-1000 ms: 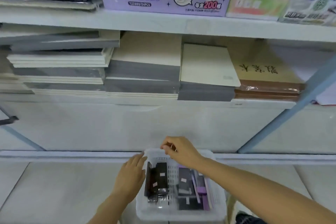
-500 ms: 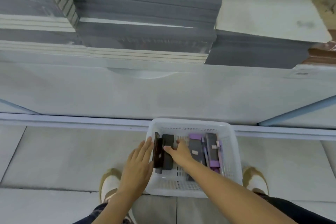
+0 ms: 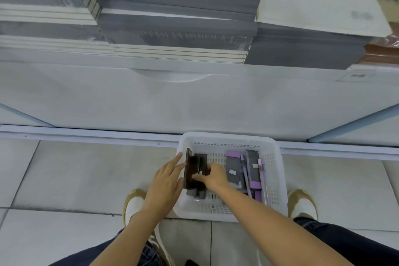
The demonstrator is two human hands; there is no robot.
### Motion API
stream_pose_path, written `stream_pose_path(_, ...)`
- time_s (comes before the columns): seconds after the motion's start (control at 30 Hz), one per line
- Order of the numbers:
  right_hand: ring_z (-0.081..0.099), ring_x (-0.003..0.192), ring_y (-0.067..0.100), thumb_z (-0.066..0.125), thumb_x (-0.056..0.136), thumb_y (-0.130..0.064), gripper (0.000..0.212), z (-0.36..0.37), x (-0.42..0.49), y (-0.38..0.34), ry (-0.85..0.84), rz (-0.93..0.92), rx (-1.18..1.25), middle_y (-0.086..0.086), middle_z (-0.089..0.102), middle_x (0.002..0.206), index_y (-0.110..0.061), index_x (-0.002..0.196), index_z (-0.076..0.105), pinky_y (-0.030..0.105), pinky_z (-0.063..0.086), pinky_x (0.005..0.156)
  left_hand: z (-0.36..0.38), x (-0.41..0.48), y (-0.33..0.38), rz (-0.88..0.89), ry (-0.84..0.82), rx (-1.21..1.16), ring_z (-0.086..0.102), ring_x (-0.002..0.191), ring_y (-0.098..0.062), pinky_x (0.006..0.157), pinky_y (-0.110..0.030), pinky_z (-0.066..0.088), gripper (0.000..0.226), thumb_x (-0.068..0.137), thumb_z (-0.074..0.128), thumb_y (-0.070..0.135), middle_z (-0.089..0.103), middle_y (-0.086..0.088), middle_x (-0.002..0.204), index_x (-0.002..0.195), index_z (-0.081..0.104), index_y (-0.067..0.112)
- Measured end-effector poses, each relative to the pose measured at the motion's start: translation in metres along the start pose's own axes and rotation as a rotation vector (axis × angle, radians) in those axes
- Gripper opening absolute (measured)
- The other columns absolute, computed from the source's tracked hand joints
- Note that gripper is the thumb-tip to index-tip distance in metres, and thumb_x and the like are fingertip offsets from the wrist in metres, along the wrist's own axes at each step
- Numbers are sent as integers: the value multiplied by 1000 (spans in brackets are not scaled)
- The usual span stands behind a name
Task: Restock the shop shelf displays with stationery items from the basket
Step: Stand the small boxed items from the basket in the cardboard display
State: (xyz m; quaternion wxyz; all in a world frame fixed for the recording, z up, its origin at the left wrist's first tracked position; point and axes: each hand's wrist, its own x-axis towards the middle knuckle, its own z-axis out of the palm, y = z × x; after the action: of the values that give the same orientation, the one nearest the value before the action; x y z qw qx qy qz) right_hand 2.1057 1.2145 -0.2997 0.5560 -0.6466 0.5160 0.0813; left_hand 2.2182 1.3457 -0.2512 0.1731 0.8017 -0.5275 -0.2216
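Looking down from the head, we see the white basket on the floor. Our right hand grasps the dark boxes inside its left end. Our left hand rests straight, released fingers against that side.

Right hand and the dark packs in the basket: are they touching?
Touching. The head view shows the right hand with thumb and fingers curled onto the dark packs, no gap between them.
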Motion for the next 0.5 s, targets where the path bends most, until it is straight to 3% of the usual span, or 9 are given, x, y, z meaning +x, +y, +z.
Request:
stream_pose_path(0.13, 63, 84, 13, 72, 85, -24, 16, -16, -2, -1, 0, -13, -36, 6, 70, 96, -12, 93, 67, 15, 44, 62, -4, 2, 0, -18, -18, -22, 32, 140, -14, 115, -30, 23, 39, 100, 46, 19, 26, 4, 157, 140, 47, 18)
stream_pose_path(0.27, 65, 91, 13, 71, 86, -26, 18, -46, -12, -9, -97, -88, 113, 0, 70, 96, -15, 99, 70, 21, 49, 74, -8, 8, 6, -69, 74, -116, 46, 127, -19, 106, -28, 36, 35, 99, 50, 17, 48, -4, 142, 133, 53, 13)
stream_pose_path(0.37, 68, 100, 14, 69, 87, -24, 18, -58, -20, -22, -274, -151, 306, 1, 73, 104, -18, 105, 70, 29, 54, 89, -17, 18, 23, -302, 132, -515, 58, 102, -9, 84, -16, 44, 32, 99, 51, 28, 61, 4, 116, 130, 52, 20)
stream_pose_path(0.43, 68, 105, 18, 70, 87, -25, 26, -57, -22, -32, -357, -182, 380, 5, 73, 109, -14, 111, 69, 34, 54, 93, -24, 25, 34, -438, 72, -917, 65, 99, -15, 82, -22, 52, 33, 95, 55, 35, 68, 0, 107, 123, 56, 18)
stream_pose_path(0.5, 69, 103, 18, 70, 87, -24, 25, -52, -24, -41, -406, -232, 383, 5, 73, 107, -16, 111, 70, 28, 56, 87, -26, 29, 36, -505, 15, -1165, 69, 99, -25, 84, -36, 57, 38, 91, 58, 36, 71, -9, 107, 120, 60, 12)
